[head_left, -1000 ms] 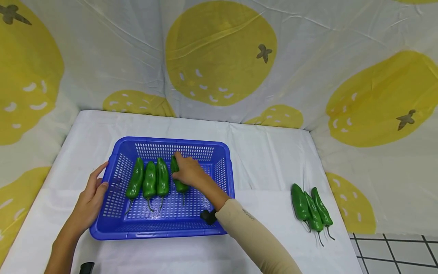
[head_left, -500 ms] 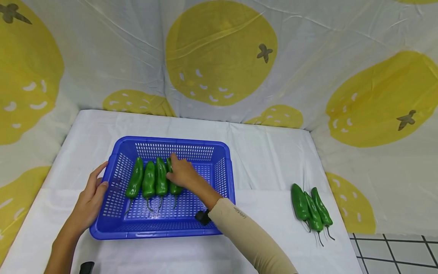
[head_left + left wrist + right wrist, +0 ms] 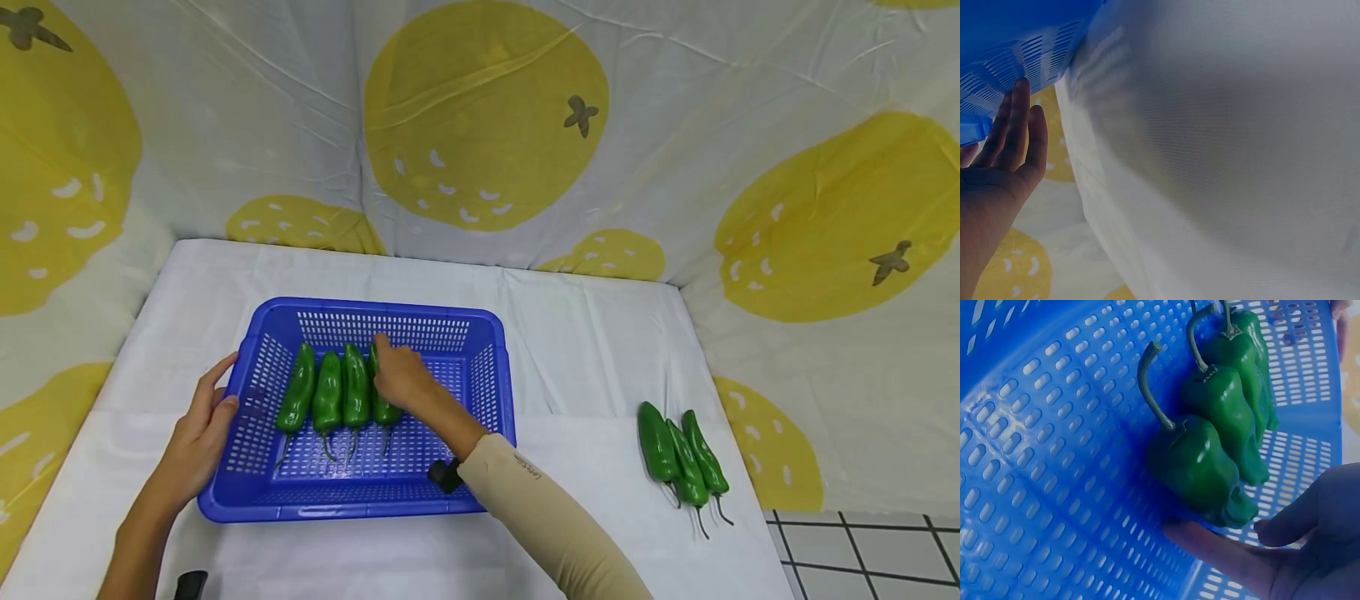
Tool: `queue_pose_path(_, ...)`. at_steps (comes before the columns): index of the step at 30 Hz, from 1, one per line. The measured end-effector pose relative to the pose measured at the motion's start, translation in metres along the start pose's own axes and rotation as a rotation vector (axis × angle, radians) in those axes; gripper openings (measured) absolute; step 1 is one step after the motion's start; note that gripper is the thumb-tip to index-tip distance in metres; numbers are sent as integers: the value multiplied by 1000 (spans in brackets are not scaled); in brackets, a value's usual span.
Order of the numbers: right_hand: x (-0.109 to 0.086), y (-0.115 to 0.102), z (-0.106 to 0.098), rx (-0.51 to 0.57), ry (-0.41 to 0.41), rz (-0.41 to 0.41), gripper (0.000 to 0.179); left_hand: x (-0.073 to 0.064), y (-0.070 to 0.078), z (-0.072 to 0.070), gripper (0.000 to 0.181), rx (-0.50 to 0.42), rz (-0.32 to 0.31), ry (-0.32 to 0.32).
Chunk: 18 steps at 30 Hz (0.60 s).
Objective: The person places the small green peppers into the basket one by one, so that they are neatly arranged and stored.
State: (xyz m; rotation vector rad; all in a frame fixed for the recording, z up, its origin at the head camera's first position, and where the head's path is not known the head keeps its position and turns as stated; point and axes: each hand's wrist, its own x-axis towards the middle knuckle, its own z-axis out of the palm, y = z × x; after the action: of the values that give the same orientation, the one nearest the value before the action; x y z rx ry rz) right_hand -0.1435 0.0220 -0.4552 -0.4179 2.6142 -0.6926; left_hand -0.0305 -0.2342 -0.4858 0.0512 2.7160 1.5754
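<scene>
On the left half of the table (image 3: 585, 358), which is covered with a white cloth, stands a rectangular blue plastic basket (image 3: 337, 510) with slotted walls and floor. Inside it, four glossy green tapered peppers lie in a row, their thin curved stems pointing toward the person: the leftmost pepper (image 3: 296, 392) slants a little, the second pepper (image 3: 327, 400) and the third pepper (image 3: 356, 387) lie close together, and the rightmost pepper (image 3: 385, 410) is partly hidden under the right hand (image 3: 405, 379).

That hand reaches over the near side of the basket. In the right wrist view its thumb and a finger are spread apart beside the narrow end of the rightmost pepper, grasping nothing; whether a fingertip touches the pepper cannot be told. The other three lie beyond it, to that hand's left.

The left hand (image 3: 201, 429) is outside the basket, its loosely straight fingers resting against the left wall without clenching; the leftmost pepper is the nearest to it, across that wall.

A beige sleeve (image 3: 547, 517) covers the right forearm. Well apart, near the table's right edge, lie three more green peppers (image 3: 688, 467) side by side.
</scene>
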Motion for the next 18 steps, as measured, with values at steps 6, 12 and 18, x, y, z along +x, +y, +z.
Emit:
queue_pose_path(6, -3, 0, -9, -124, 27, -22, 60, 0, 1, 0, 58, 1, 3, 0)
queue_pose_path(12, -14, -2, -24, -352, 103, -63, 50, -1, 2, 0, 58, 3, 10, 3)
queue_pose_path(18, -32, 3, -46, -340, 208, -139, 47, -1, 2, 0, 59, -2, 10, 4)
